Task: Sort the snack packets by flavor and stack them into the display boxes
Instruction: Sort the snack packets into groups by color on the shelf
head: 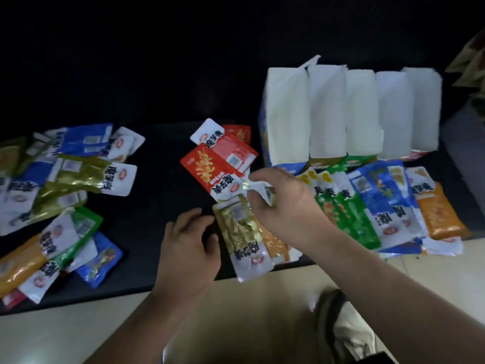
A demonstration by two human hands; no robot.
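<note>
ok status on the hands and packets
Right hand pinches a white-edged packet. Left hand open beside the gold packet. Display boxes behind, loose packets heaped in front of them.

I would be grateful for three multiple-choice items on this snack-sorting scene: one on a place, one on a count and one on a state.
1. Where do the red packets lie?
A. inside a box
B. on the black table, left of the display boxes
C. on the floor

2. How many white display boxes stand in the row?
A. three
B. five
C. eight

3. What is the right hand doing?
A. lying flat on the table
B. pinching a shiny packet
C. reaching into a box

Key: 1 B, they lie on the table beside the leftmost box. 2 B, five white boxes stand side by side. 3 B, its fingers curl round the packet's end.
</note>
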